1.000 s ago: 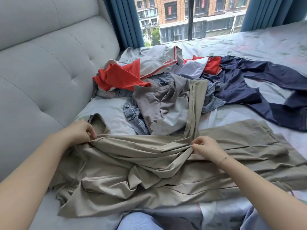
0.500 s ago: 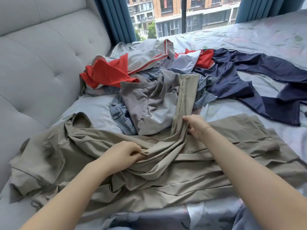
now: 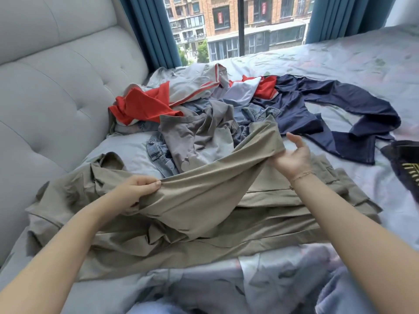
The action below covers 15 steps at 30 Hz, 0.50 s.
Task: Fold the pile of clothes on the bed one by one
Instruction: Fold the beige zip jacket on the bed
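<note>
I see a big khaki garment spread across the lower middle of the frame, on the bed. My left hand is at the middle left. Its fingers are curled and they pinch a fold of the khaki cloth. My right hand is at the middle right. One end of the cloth sits in it, held near the thumb, while the fingers are spread and point up. I cannot tell how tight that hold is. Between the two hands a strip of the khaki cloth is lifted off the bed and sags a little. The other parts of it lie flat and wrinkled under my arms.

Behind the hands, in the middle of the frame, is the pile of clothes. It has a red and grey top, a grey shirt, a bit of blue denim and a dark navy garment that trails off to the right. A grey padded headboard fills the upper left. Blue curtains and a window are at the top.
</note>
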Each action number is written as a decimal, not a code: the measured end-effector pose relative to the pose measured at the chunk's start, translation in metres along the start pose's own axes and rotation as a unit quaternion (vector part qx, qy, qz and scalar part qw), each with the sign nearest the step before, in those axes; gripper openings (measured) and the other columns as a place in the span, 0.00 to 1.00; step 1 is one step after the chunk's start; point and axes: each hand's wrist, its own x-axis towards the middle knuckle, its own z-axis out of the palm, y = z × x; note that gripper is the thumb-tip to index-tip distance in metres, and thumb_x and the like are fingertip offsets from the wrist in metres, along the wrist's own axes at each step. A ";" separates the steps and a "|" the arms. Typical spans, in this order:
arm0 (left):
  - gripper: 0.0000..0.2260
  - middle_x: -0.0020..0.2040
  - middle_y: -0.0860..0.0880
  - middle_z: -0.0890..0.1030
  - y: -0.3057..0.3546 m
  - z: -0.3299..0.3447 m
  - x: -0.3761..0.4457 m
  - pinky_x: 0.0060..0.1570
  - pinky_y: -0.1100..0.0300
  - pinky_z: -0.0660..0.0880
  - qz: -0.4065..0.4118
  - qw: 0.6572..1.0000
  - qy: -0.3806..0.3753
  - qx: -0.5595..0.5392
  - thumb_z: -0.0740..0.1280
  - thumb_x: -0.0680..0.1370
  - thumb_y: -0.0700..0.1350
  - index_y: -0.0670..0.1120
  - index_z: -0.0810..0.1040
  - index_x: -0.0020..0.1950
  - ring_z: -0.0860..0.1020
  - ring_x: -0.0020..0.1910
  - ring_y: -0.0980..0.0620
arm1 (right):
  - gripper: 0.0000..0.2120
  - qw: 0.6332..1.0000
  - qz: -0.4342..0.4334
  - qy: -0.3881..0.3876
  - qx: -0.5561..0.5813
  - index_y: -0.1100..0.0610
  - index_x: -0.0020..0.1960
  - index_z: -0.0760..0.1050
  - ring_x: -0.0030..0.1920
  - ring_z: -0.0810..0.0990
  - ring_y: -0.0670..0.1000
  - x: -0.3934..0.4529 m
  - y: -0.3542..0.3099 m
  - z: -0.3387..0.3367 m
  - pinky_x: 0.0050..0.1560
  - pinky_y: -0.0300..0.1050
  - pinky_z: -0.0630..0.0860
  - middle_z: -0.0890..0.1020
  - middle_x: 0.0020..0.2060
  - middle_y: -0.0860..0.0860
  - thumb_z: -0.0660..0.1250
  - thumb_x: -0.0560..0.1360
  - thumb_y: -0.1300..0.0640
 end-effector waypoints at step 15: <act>0.17 0.58 0.55 0.79 -0.038 0.061 0.022 0.63 0.55 0.68 -0.040 0.927 0.029 0.371 0.67 0.75 0.54 0.60 0.71 0.64 0.75 0.60 0.53 | 0.18 0.579 -0.309 0.292 -0.696 0.64 0.47 0.75 0.46 0.77 0.59 -0.054 -0.085 -0.028 0.51 0.51 0.74 0.79 0.45 0.59 0.63 0.76 0.48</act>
